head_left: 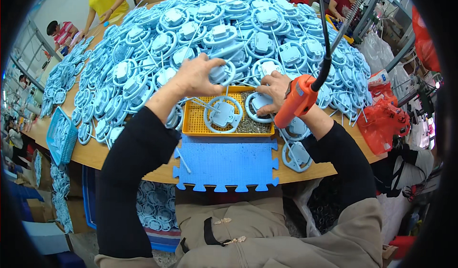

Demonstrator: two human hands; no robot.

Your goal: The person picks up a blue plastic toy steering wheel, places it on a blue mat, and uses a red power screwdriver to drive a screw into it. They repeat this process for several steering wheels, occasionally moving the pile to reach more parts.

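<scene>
At the far left edge of the table (119, 165) sits a blue basket (61, 135) with light blue plastic parts inside. Past it, a huge pile of light blue ring parts (200, 24) covers most of the table top, and thin white sticks poke out between them. The left hand (196, 76) reaches up to the front of the pile and its fingers are closed around one ring part (223, 72), holding it just above the yellow tray (193, 122). The yellow tray lies in front of the person, and it has a loose ring part (223, 114) in the middle and a heap of small grey screws (252, 125) on its right side. A blue foam mat (226, 163) with puzzle edges lies on the table just below the tray. The right hand (273, 92) is curled and presses down on another ring part (260, 105) at the right end of the tray. An orange power screwdriver (296, 100) hangs from a black cable right beside that hand, against the wrist. More ring parts lie to its right. A red plastic bag (389, 120) sits at the right end of the table.
</scene>
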